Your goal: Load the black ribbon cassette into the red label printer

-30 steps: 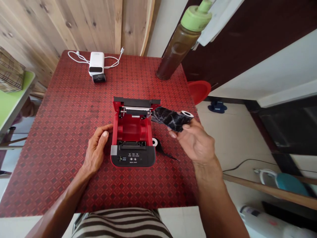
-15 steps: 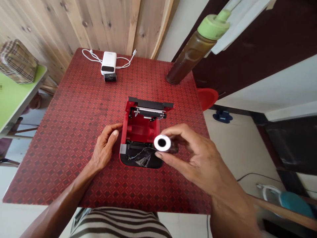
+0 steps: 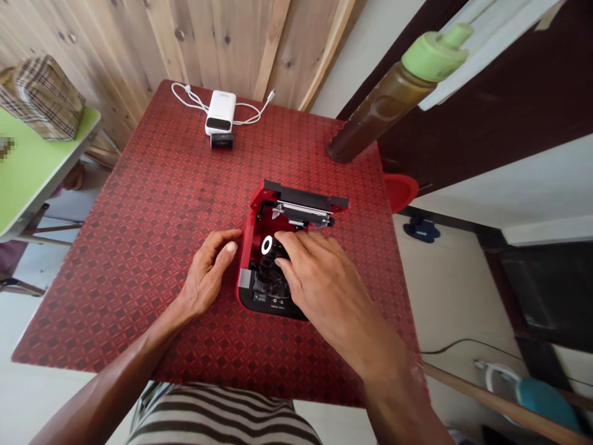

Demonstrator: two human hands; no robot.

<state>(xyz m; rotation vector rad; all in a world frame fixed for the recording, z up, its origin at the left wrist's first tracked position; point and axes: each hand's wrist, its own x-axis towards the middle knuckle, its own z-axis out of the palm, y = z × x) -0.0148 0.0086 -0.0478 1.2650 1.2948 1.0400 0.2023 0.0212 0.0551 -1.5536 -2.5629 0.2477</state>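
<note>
A red and black receipt printer sits on the table with its lid raised. My right hand reaches into the paper bay, its fingers and thumb closed around a paper roll. The roll's white end with a dark core hole faces left; its outside is dark. Loose black wrap hangs from it over the printer's front. Much of the roll is hidden by my right hand. My left hand rests at the printer's left side, fingertips against or very near the wall, thumb apart, holding nothing.
Farther back on the red patterned table lie a white power bank with its cable and a small black cylinder. A tall brown bottle with a green cap stands at the back right. A red stool is beyond the right edge.
My right hand has carried the paper roll left and down into the printer's bay, turning so its back faces up. My left hand stays at the printer's side. The view has shifted slightly.
</note>
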